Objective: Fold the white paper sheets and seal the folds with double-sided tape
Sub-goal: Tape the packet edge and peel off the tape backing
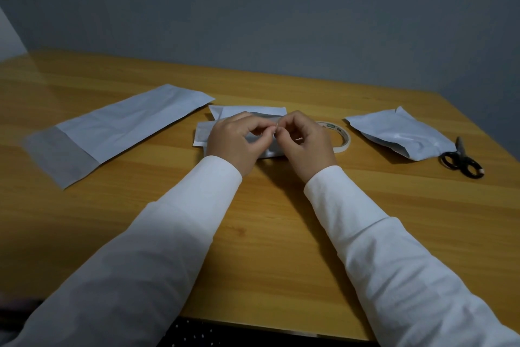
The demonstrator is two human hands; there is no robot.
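Spread across a wooden bench (267, 248), largest first: a long white paper sheet (112, 130) at far left, lying flat with one end turned over into a darker band; a puffed, already folded sheet (402, 135) at right, its near corner lying over the black scissors (461, 161); and at centre a partly folded sheet (225, 121), flat under the wrists. Just beyond the right hand (306, 141), a roll of double-sided tape (337, 135), lying on its side. Left hand (233, 141) and right hand meeting fingertip to fingertip above the centre sheet, both curled tight and pinching something very small between them — probably a tape strip or its backing, too small to tell for sure. Thin, light paper by the look of it, limp and quick to crease or slide on the smooth wood; best pinned flat with a palm and taken by an edge or corner. Tape likely feather-light and clingy — best held by the very end, adhesive kept off the fingers.
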